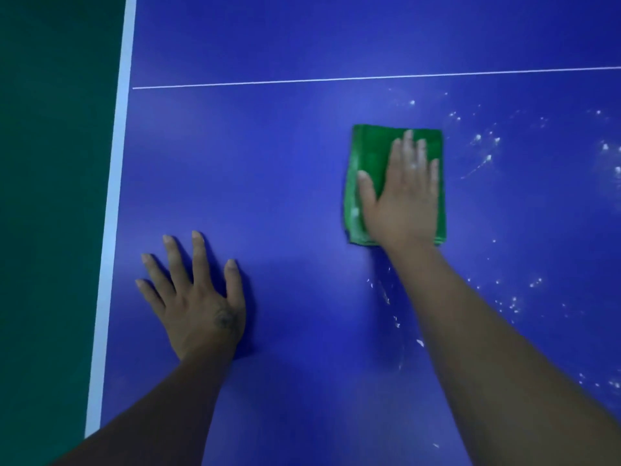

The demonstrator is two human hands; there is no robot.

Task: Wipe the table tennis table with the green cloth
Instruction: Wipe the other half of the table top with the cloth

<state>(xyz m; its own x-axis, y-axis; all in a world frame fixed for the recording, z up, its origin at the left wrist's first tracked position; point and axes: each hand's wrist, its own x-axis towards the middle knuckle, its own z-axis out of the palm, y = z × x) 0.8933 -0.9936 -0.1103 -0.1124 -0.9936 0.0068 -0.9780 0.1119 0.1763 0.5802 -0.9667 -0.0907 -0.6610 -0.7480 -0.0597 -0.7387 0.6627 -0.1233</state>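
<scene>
**On the table tennis table (285,169), a flat right hand (401,196) covers the green cloth (369,149)**

Under the right hand, the green cloth lies flat on the blue surface, well in from the table's left edge and just on the near side of the thin white line (336,79) that runs across the top. The palm and fingers cover the cloth's right and middle parts. Its left strip, far edge and a sliver of its near edge show around the hand. The thumb is spread out to the left and rests on the cloth too.

The right hand is open, with fingers straight and close together, pointing away from the person and pressed down on the cloth rather than curled round it. Its bare forearm reaches in from the table's near right. The left hand (198,297) is also open and holds nothing. It lies palm-down on the bare surface with fingers fanned apart, near the left edge and nearer the person than the cloth. The two hands are well apart.

The cloth is bright green and folded into a neat upright rectangle, with layered edges showing along its near side. Pale smears mark its left strip.

White specks and streaks (484,142) are scattered over the surface to the right of the cloth and along the right forearm. A broad white band (114,213) marks the table's left edge, and beyond it is dark green floor (50,196).
</scene>
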